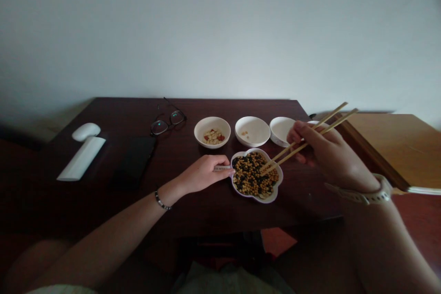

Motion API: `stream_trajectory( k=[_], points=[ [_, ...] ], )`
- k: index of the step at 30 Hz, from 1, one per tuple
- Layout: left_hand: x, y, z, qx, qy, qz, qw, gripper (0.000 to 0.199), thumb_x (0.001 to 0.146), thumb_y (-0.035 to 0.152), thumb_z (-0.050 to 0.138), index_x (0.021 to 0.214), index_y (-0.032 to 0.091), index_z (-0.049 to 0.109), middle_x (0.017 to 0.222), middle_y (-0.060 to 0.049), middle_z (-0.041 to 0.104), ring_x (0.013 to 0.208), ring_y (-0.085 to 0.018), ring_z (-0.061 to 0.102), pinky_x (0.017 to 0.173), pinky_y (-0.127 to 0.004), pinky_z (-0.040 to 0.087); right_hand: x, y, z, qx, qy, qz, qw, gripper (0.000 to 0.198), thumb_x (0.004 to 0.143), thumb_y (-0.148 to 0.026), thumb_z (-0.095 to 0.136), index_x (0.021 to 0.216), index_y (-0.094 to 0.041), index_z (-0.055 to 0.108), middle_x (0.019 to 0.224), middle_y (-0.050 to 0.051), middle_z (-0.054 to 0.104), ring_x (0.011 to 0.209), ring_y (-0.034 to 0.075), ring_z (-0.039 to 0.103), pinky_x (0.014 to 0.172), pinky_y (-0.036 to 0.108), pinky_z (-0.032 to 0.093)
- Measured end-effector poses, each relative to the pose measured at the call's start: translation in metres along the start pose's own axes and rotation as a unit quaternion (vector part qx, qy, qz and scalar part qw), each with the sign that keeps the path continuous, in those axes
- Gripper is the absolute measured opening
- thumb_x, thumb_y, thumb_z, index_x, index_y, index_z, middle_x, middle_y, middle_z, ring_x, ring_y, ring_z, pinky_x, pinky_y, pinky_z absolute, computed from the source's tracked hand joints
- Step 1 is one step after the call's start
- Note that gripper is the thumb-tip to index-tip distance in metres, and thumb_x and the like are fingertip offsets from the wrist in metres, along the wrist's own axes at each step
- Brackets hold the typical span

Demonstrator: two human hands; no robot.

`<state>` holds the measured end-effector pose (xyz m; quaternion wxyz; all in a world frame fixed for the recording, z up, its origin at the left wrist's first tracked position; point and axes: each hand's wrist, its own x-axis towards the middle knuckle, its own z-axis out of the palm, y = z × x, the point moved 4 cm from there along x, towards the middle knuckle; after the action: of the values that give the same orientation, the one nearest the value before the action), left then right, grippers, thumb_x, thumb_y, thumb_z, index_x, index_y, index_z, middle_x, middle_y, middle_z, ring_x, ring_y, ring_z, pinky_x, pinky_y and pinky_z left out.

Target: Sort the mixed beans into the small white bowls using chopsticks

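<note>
My left hand (203, 173) is closed around the short handle of a white flower-shaped bowl (279, 172). Mixed dark and yellow beans (253, 177) fill it, with a few pale pieces at its lower edge. My right hand (317, 143) grips a pair of wooden chopsticks (287, 150), their tips down among the beans. Behind stands a white bowl (212, 121) with pale and red pieces inside. Beside it, a second white bowl (252, 121) has a few small pale bits. A third white bowl (280, 126) is partly covered by my right hand, and another rim shows behind that hand.
Eyeglasses (168, 124) lie on the dark table (203, 206) at the back left. A black flat object (134, 161) lies in front of them. Further left is a white lamp-like device (82, 158). A wooden surface (396, 142) adjoins at right, and a wall rises behind.
</note>
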<state>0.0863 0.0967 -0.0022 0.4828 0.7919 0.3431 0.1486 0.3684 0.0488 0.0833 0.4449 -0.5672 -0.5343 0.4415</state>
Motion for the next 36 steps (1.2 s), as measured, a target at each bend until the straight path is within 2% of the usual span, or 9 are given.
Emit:
stream_trajectory(
  k=[5,11,15,22,26,31,36],
  points=[
    [0.003,-0.004,0.003,-0.010,-0.001,-0.019,1.000,0.038,0.103,0.056,0.066,0.095,0.019,0.071,0.085,0.000,0.069,0.078,-0.017,0.060,0.071,-0.027,0.044,-0.018,0.019,0.007,-0.095,-0.099,0.050,0.989,0.055,0.108,-0.067,0.055,0.076,-0.023,0.060,0.051,0.000,0.059,0.041,0.012,0.051,0.039,0.024,0.036],
    [0.005,-0.004,0.003,0.014,-0.005,-0.024,1.000,0.038,0.104,0.056,0.065,0.097,0.019,0.072,0.083,0.001,0.068,0.076,-0.016,0.059,0.070,-0.027,0.042,-0.025,0.029,0.023,-0.075,-0.150,0.044,0.985,0.051,0.111,-0.063,0.051,0.080,-0.023,0.059,0.055,0.000,0.061,0.044,0.012,0.052,0.040,0.023,0.037],
    [0.005,-0.005,0.003,0.011,-0.006,-0.022,1.000,0.037,0.105,0.055,0.065,0.097,0.019,0.071,0.084,0.001,0.068,0.077,-0.016,0.059,0.071,-0.027,0.042,-0.023,0.030,0.022,-0.075,-0.140,0.030,0.987,0.052,0.113,-0.061,0.049,0.078,-0.023,0.056,0.054,-0.002,0.058,0.044,0.011,0.049,0.041,0.023,0.035],
    [0.004,-0.004,0.003,0.016,-0.007,-0.025,1.000,0.037,0.104,0.054,0.066,0.095,0.019,0.070,0.078,0.003,0.061,0.072,-0.014,0.053,0.065,-0.026,0.037,-0.021,0.027,-0.001,-0.089,-0.069,0.018,0.993,0.051,0.112,-0.062,0.050,0.081,-0.023,0.059,0.054,-0.001,0.060,0.045,0.011,0.050,0.042,0.023,0.035],
    [0.005,-0.004,0.003,0.018,-0.006,-0.022,1.000,0.038,0.104,0.055,0.066,0.095,0.019,0.070,0.078,0.002,0.061,0.073,-0.015,0.055,0.065,-0.026,0.037,-0.022,0.027,-0.001,-0.082,-0.105,0.024,0.991,0.051,0.112,-0.063,0.051,0.080,-0.023,0.058,0.054,-0.002,0.056,0.045,0.011,0.049,0.042,0.023,0.033],
    [0.005,-0.005,0.003,0.022,-0.005,-0.026,0.999,0.037,0.104,0.054,0.065,0.096,0.018,0.071,0.080,0.002,0.064,0.075,-0.015,0.057,0.067,-0.026,0.039,-0.024,0.029,0.016,-0.083,-0.172,0.026,0.981,0.052,0.113,-0.063,0.049,0.081,-0.022,0.057,0.059,-0.002,0.057,0.049,0.010,0.048,0.044,0.023,0.035],
    [0.005,-0.003,0.003,0.021,-0.007,-0.029,0.999,0.036,0.104,0.053,0.066,0.096,0.018,0.071,0.080,0.002,0.064,0.075,-0.015,0.056,0.067,-0.027,0.038,-0.023,0.024,0.016,-0.086,-0.141,0.003,0.986,0.053,0.114,-0.061,0.048,0.079,-0.022,0.055,0.057,-0.002,0.056,0.048,0.010,0.048,0.045,0.023,0.035]
  ],
)
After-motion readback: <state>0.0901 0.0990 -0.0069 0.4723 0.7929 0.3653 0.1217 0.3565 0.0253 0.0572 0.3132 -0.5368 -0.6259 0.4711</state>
